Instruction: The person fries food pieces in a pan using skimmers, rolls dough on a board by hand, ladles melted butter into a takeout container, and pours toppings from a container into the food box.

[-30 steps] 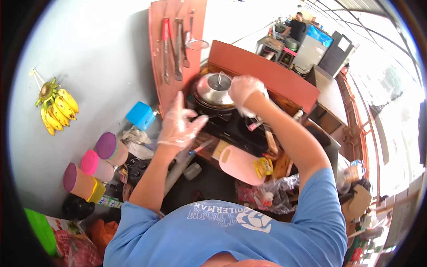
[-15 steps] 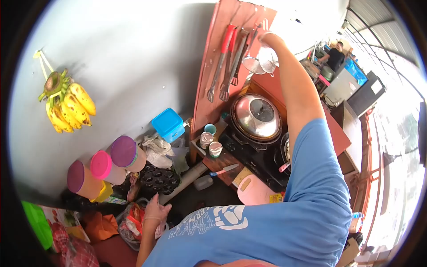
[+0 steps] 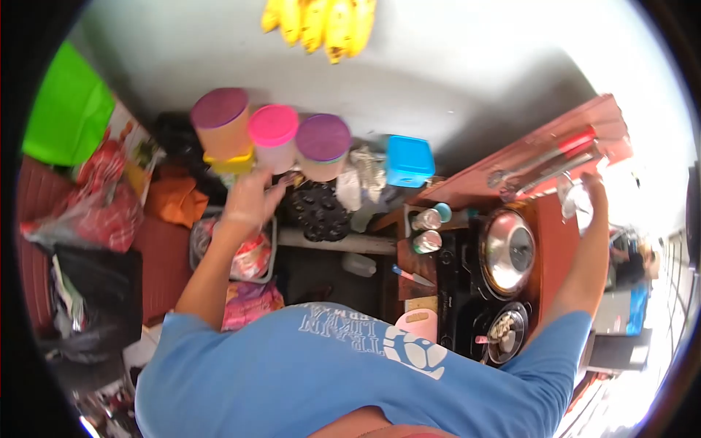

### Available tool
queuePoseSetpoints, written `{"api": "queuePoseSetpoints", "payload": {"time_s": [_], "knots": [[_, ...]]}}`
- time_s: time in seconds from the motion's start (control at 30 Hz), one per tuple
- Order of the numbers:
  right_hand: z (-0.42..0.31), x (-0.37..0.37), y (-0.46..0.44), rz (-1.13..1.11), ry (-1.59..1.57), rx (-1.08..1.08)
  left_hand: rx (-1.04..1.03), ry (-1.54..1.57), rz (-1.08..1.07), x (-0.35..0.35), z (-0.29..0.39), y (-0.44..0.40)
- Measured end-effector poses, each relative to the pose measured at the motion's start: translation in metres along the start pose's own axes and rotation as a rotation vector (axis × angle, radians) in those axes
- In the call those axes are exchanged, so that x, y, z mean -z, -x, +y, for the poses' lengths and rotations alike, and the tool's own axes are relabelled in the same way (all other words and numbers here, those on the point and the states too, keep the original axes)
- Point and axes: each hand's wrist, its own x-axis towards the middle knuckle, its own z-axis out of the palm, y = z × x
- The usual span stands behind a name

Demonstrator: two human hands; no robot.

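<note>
My left hand (image 3: pixel 247 198) reaches forward over a grey basket (image 3: pixel 273 244) of plastic-wrapped things, fingers apart and nothing visible in them. Just beyond it stand tubs: a purple-lidded one (image 3: pixel 220 120), a pink-lidded one (image 3: pixel 274 135) and another purple-lidded one (image 3: pixel 323 150). A black moulded pan (image 3: pixel 319 212) lies to its right. At far right my right hand (image 3: pixel 595 188) is raised at the edge of the red-brown board (image 3: pixel 533 150), beside wire strainers (image 3: pixel 572 197). Glare and blur hide its fingers, so I cannot tell whether it grips a strainer.
A lidded pan (image 3: pixel 509 252) and a frying pan (image 3: pixel 506 332) with pale pieces sit on the black stove (image 3: pixel 456 292). Red-handled tongs (image 3: pixel 562 152) hang on the board. A knife (image 3: pixel 413 275) lies near foil-topped cans (image 3: pixel 426 241). Bananas (image 3: pixel 321 22) hang above.
The view has swung left. My left hand has moved from the basket up toward the tubs. My right hand stays by the strainers at the board.
</note>
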Motion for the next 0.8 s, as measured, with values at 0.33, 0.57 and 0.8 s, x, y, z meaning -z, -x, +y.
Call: {"api": "queuePoseSetpoints", "payload": {"time_s": [0.33, 0.57, 0.8], "knots": [[-0.051, -0.007, 0.084, 0.289, 0.482, -0.308, 0.083, -0.493, -0.045, -0.010, -0.006, -0.149], [-0.290, -0.091, 0.299, 0.339, 0.054, 0.036, 0.123, -0.518, -0.079, -0.019, -0.004, -0.154], [-0.472, -0.359, 0.324, -0.706, -0.710, 0.501, 0.093, -0.453, -0.103, -0.004, 0.010, -0.148]]}}
